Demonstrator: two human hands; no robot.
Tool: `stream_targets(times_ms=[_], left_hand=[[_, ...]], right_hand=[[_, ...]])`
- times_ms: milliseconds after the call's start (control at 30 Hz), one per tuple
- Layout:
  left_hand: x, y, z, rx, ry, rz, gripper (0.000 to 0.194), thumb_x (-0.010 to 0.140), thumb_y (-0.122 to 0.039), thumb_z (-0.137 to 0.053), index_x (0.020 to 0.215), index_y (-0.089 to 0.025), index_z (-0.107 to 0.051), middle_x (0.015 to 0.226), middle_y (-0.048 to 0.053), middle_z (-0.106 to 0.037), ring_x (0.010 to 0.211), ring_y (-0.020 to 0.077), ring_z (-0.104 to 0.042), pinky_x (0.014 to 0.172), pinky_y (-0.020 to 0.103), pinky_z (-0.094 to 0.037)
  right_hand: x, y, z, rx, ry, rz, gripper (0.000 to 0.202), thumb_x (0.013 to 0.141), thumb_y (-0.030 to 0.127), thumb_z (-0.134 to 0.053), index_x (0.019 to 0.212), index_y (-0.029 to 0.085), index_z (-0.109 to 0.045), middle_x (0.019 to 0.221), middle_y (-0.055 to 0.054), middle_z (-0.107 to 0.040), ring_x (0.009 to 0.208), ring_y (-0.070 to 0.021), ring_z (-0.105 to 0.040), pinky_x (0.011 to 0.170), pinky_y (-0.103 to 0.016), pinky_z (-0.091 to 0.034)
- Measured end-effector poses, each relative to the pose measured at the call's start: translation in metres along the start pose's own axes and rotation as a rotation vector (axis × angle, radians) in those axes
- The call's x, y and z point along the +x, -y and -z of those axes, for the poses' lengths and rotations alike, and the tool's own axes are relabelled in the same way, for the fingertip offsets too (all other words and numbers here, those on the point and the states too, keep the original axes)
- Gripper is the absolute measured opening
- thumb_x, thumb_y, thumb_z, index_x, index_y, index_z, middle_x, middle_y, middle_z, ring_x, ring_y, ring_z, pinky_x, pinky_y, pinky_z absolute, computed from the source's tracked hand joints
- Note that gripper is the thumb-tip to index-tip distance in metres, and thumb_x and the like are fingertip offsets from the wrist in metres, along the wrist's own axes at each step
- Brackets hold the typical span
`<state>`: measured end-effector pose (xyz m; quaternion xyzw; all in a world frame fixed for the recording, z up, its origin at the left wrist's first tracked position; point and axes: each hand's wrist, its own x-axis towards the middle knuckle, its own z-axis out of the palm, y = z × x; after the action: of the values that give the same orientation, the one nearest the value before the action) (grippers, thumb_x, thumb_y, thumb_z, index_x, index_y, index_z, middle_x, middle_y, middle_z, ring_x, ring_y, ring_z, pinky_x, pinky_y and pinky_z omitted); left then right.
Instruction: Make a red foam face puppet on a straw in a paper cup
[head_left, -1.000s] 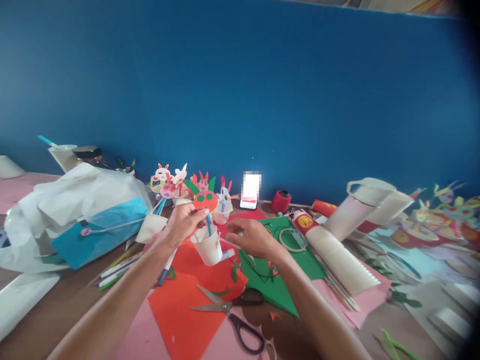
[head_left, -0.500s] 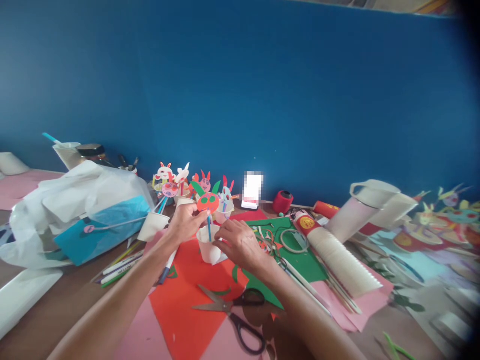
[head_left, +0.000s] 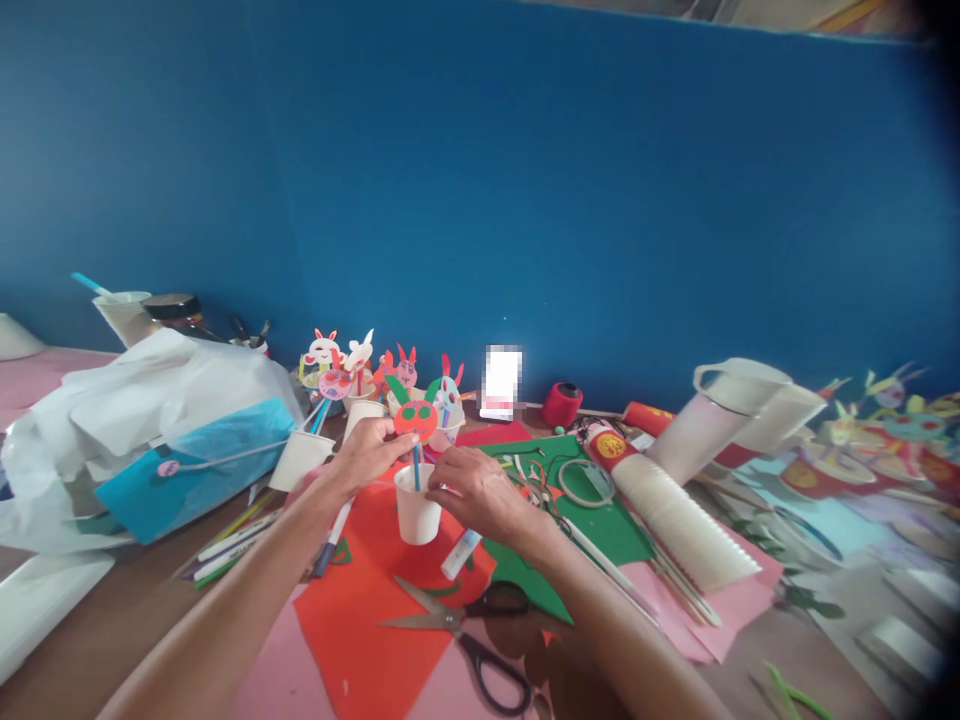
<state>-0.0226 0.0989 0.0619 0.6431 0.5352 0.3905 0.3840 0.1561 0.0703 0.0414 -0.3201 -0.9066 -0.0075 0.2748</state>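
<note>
My left hand pinches a red paper face with green eyes and green ears, close to the top of its blue straw. The straw's lower end goes down into a white paper cup on red paper. My right hand is closed at the cup's right rim, its thumb and fingertips gripping the edge. A small white-and-blue piece lies just right of the cup. Scissors with black handles lie spread in front.
Several paper-face cups stand behind. Green paper with scraps, a roll of white cups and a pitcher are to the right. Markers, a blue packet and a plastic bag lie left.
The cup now stands slightly nearer to me, with the face and straw a little lower. The white-and-blue piece beside it now shows plainly on the red paper. Both hands keep their grips.
</note>
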Motion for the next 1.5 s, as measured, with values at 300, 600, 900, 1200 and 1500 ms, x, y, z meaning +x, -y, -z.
stream_targets(times_ms=[300, 600, 900, 1200, 1500], left_hand=[[0.0, 0.003, -0.001, 0.023, 0.064, -0.036, 0.026, 0.066, -0.037, -0.06, 0.053, -0.014, -0.058, 0.047, -0.001, -0.055, 0.043, 0.0095, -0.045, 0.042, 0.019, -0.033], [-0.012, -0.007, 0.004, 0.111, 0.032, -0.114, 0.024, 0.07, -0.035, -0.055, 0.063, -0.012, -0.063, 0.056, 0.001, -0.062, 0.052, 0.0132, -0.053, 0.048, 0.021, -0.039], [-0.039, -0.042, 0.023, 0.098, -0.036, -0.258, 0.019, 0.075, -0.03, -0.054, 0.078, -0.018, -0.067, 0.057, -0.002, -0.059, 0.05, 0.0109, -0.049, 0.045, 0.018, -0.037], [-0.052, -0.049, 0.036, 0.226, -0.091, -0.328, 0.011, 0.067, -0.021, -0.058, 0.068, -0.022, -0.069, 0.058, -0.001, -0.064, 0.058, 0.016, -0.057, 0.052, 0.021, -0.042], [-0.053, -0.053, 0.037, 0.085, -0.074, -0.209, 0.008, 0.059, -0.026, -0.062, 0.061, -0.023, -0.069, 0.061, 0.0, -0.066, 0.062, 0.0185, -0.057, 0.05, 0.022, -0.043]], right_hand=[[-0.003, -0.004, 0.007, -0.045, 0.089, 0.038, 0.013, 0.084, 0.023, -0.051, 0.077, 0.017, -0.059, 0.076, -0.004, -0.059, 0.074, -0.0144, -0.052, 0.065, -0.025, -0.035], [-0.006, 0.003, 0.007, -0.196, 0.147, 0.131, 0.011, 0.082, 0.013, -0.046, 0.079, 0.018, -0.055, 0.079, -0.003, -0.056, 0.068, -0.0125, -0.047, 0.059, -0.025, -0.03], [-0.001, 0.016, 0.025, -0.243, -0.002, 0.213, 0.014, 0.085, 0.01, -0.043, 0.084, 0.018, -0.054, 0.089, -0.003, -0.058, 0.071, -0.0131, -0.048, 0.066, -0.029, -0.031], [0.0, 0.032, 0.035, -0.241, -0.039, 0.219, 0.017, 0.089, 0.014, -0.039, 0.083, 0.018, -0.055, 0.085, -0.003, -0.059, 0.072, -0.0138, -0.047, 0.072, -0.031, -0.033], [0.0, 0.035, 0.038, -0.19, -0.031, 0.224, 0.017, 0.089, 0.015, -0.04, 0.083, 0.018, -0.055, 0.085, -0.004, -0.058, 0.075, -0.014, -0.048, 0.073, -0.031, -0.035]])
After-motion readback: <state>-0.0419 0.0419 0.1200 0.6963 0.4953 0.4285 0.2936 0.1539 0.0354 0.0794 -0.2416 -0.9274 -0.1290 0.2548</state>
